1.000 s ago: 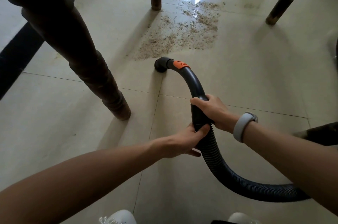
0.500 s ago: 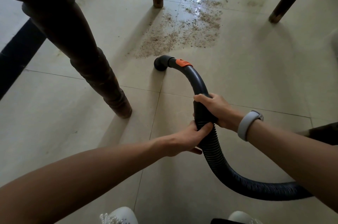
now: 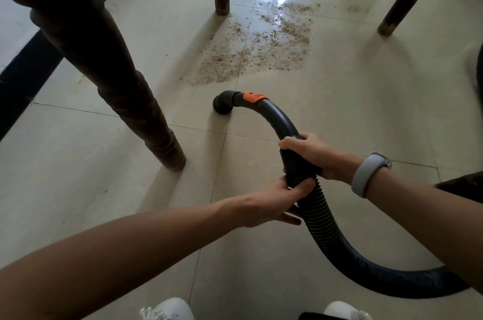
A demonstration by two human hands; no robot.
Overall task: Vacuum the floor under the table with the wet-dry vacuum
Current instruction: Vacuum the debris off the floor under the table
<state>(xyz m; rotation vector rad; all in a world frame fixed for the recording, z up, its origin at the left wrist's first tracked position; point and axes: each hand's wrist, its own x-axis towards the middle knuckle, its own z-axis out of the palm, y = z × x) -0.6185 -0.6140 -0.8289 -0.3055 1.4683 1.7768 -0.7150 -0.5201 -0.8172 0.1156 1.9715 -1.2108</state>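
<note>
Tiled floor [image 3: 339, 116] fills the frame. A dark table leg [image 3: 109, 79] slants from upper left to centre left. The black hose [image 3: 321, 217] curves from lower right to its nozzle [image 3: 223, 105] at centre, just below sawdust [image 3: 256, 50]. The right hand [image 3: 311, 155] grips the handle; the left hand [image 3: 277, 199] grips the ribbed hose just beneath.

The hose [image 3: 317, 212] I grip is ribbed black plastic, its curved tube [image 3: 277, 117] smooth (semi-matt); table legs [image 3: 146, 121] are dark turned wood; floor tiles [image 3: 352, 100] gleam glossy.
</note>
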